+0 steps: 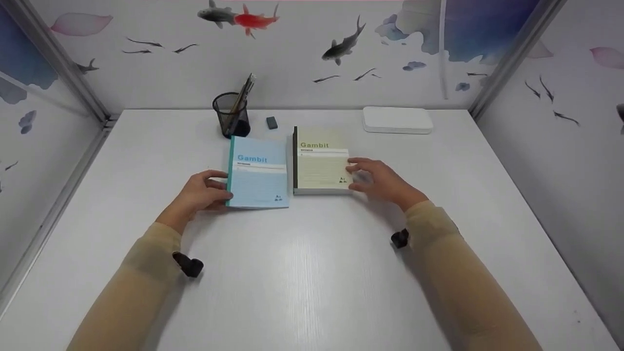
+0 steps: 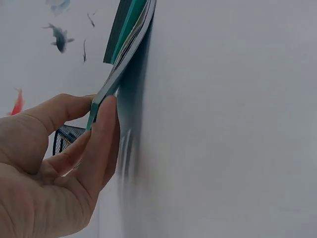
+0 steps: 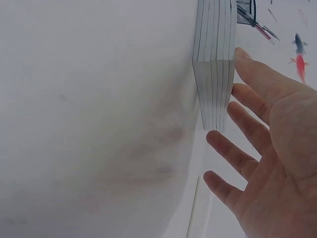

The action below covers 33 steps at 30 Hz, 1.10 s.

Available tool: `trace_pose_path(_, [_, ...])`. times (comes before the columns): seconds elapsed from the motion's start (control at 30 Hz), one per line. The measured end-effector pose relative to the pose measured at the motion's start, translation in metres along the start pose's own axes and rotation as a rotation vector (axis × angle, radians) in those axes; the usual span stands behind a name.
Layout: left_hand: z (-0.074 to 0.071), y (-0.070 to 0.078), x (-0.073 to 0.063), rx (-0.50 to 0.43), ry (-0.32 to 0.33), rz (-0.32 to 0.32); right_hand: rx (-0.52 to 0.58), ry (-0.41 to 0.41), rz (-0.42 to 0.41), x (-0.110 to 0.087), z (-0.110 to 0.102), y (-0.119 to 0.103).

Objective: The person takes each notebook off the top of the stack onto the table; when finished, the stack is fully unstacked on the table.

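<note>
A blue notebook (image 1: pixel 258 187) with a green spine lies at a slight tilt left of centre. My left hand (image 1: pixel 202 191) pinches its spine edge between thumb and fingers; in the left wrist view the notebook (image 2: pixel 105 85) is held off the white surface. To its right sits a stack of several notebooks (image 1: pixel 319 170), with a pale yellow-green cover and black spine on top. My right hand (image 1: pixel 382 180) is at the stack's right side, fingers spread. In the right wrist view, thumb and index fingertips meet the upper edge of the stack (image 3: pixel 213 89).
Behind the blue notebook stands a black mesh pen holder (image 1: pixel 233 117) with several pens. A small dark eraser (image 1: pixel 271 123) lies beside it. At the back right of the white table (image 1: pixel 302 273) is a white flat case (image 1: pixel 397 120). Patterned walls (image 1: pixel 292 58) enclose the table.
</note>
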<state>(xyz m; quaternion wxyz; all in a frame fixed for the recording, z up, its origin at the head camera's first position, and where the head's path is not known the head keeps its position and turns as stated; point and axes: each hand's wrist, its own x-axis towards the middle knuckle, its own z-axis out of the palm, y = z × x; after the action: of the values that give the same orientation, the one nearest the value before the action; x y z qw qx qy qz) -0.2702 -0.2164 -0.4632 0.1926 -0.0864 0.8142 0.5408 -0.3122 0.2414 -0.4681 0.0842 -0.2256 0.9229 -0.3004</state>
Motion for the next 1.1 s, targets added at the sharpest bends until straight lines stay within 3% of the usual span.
trace_pose_path(0.43, [0.004,0.008,-0.005,0.366,0.03,0.044,0.017,0.002,0.006,-0.001,0.003,-0.001])
trace_pose_path(0.83, [0.007,0.008,-0.005,0.573,0.051,0.093,0.026,0.003,-0.001,-0.002,0.001,-0.001])
trace_pose_path(1.1, [0.007,0.012,-0.005,0.647,0.051,0.076,0.049,0.005,-0.002,-0.003,0.001,0.001])
